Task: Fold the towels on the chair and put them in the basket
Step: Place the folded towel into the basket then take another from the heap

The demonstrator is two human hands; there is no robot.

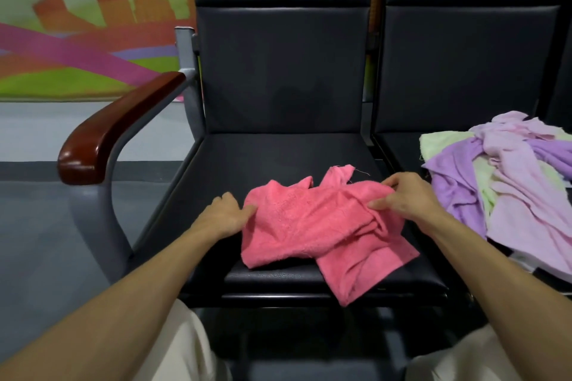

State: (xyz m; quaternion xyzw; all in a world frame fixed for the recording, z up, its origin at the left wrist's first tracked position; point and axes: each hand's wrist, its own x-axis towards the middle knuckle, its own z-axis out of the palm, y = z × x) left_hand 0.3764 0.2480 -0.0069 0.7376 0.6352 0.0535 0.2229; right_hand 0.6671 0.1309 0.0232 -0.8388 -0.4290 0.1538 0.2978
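A crumpled pink towel (322, 232) lies on the black seat (247, 161) of the chair in front of me, one corner hanging over the front edge. My left hand (223, 213) pinches the towel's left edge. My right hand (405, 195) pinches a fold at its upper right. On the seat to the right sits a pile of towels (507, 182) in purple, pale pink and pale green. No basket is in view.
The chair has a brown wooden armrest (114, 130) on a grey metal frame at the left. A second black seat (399, 148) adjoins on the right. Behind the chair is a colourful wall banner (86, 25), and grey floor (37, 226) spreads to the left.
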